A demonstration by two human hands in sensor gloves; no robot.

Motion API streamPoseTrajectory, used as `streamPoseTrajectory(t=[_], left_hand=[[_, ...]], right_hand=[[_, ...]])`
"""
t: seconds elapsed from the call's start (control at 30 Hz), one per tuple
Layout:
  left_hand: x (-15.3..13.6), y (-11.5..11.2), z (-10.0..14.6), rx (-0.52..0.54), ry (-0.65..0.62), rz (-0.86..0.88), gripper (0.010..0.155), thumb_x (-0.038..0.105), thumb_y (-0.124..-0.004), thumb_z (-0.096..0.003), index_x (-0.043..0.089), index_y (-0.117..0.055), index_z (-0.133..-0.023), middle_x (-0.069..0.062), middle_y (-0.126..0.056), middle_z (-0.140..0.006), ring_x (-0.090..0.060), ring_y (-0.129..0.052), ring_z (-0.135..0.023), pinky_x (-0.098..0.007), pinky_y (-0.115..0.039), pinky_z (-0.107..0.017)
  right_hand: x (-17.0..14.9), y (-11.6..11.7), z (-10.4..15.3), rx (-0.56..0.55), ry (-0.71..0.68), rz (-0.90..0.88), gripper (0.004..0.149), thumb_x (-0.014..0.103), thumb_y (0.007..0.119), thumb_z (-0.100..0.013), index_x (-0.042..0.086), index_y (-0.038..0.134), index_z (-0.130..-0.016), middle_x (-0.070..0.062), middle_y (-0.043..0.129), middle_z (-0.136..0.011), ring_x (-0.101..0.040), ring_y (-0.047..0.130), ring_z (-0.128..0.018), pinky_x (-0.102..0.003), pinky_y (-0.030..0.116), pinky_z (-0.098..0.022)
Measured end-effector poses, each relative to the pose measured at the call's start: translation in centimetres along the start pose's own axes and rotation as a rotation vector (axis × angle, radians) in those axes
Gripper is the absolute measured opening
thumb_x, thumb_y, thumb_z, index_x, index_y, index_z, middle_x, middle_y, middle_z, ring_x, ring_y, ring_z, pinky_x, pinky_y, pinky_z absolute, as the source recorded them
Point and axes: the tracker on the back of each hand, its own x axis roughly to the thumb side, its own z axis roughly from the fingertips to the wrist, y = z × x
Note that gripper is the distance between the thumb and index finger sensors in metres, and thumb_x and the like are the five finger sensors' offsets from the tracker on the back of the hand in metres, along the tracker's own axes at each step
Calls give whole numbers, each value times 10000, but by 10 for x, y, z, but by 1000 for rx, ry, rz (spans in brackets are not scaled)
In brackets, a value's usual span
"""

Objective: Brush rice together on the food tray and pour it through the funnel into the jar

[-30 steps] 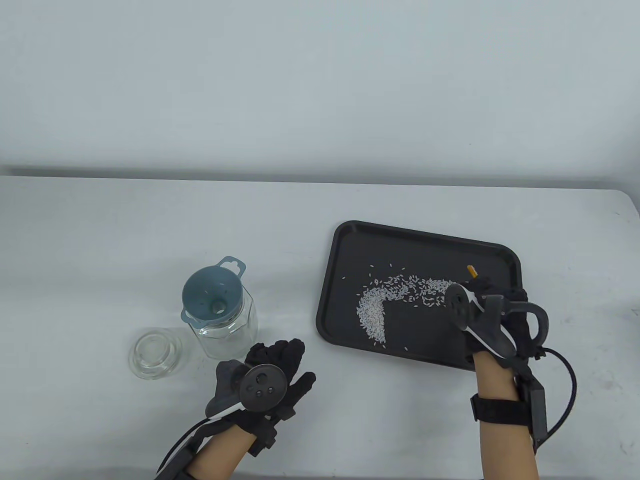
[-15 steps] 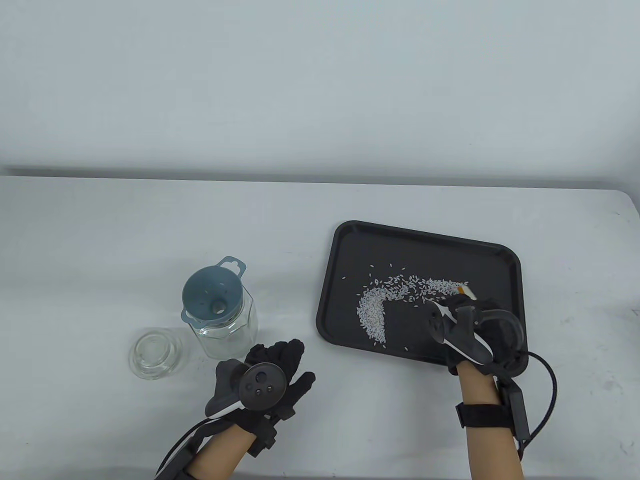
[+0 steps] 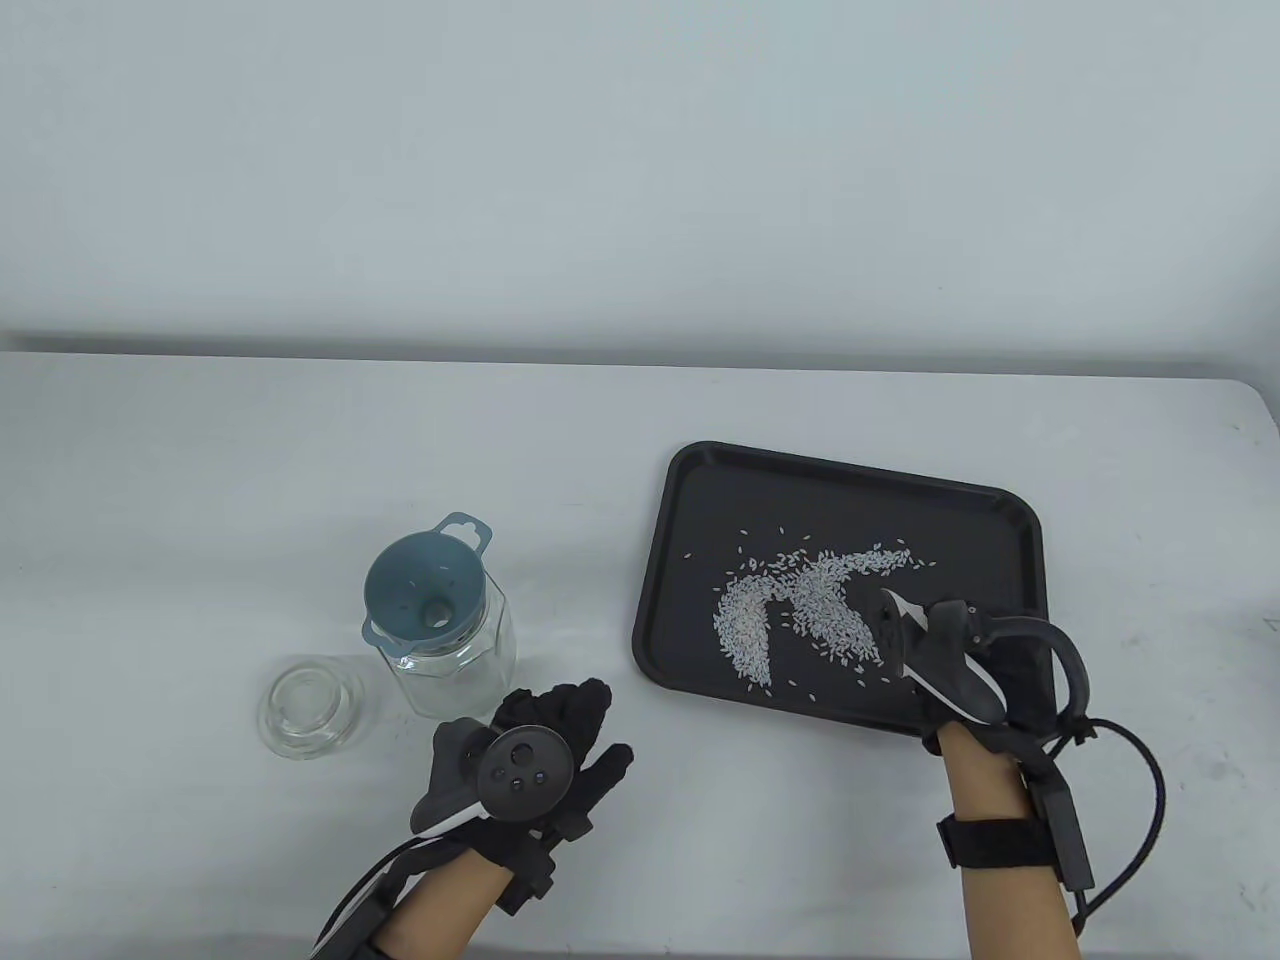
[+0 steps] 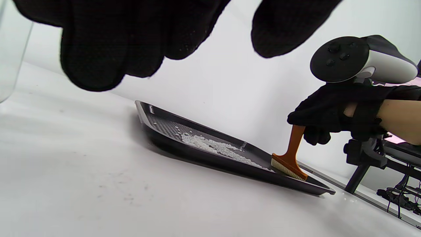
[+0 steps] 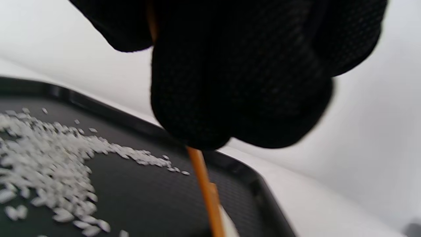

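From the table view, the right hand works over the tray with rice scattered just left of it, while the left hand rests with relaxed fingers beside the jar and funnel. The left wrist view shows the right hand gripping the brush, bristles on the tray floor. In the right wrist view the handle runs down from the curled fingers; gathering seems unfinished, and the next stroke should push the loose grains into one heap.

White rice scattered on black food tray; blue funnel atop glass jar.

In the table view, the right hand and its tracker are hiding the brush. In the right wrist view, the picture's bottom edge is cutting off the brush handle, and the rice is showing blurred.
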Motion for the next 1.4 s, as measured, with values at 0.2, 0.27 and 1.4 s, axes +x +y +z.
streamPoseTrajectory(t=[0.2,0.27,1.4], left_hand=[[-1,0,1,-4,6,1,728,453,-665,-546,-76,-594,-1041,-408,-746,-917,-618,-867,-696,-767,-546,-598],[-3,0,2,-5,11,3,727,453,-665,-546,-75,-594,-1041,-405,-747,-917,-617,-866,-697,-766,-546,-598],[-2,2,1,-14,21,15,727,453,-665,-547,-76,-593,-1041,-409,-746,-915,-616,-867,-697,-765,-546,-598]], right_hand=[[58,-28,-3,-75,-79,-244,493,361,653,-510,-51,922,-541,26,1008,-271,-207,1025,-150,-532,774,-429],[82,-38,-3,-99,-133,-318,492,360,653,-509,-51,922,-537,29,1007,-268,-205,1026,-146,-529,776,-427],[41,11,-39,-37,-3,-89,520,363,645,-509,-61,856,-723,-74,1011,-504,-311,1020,-379,-582,689,-505]])
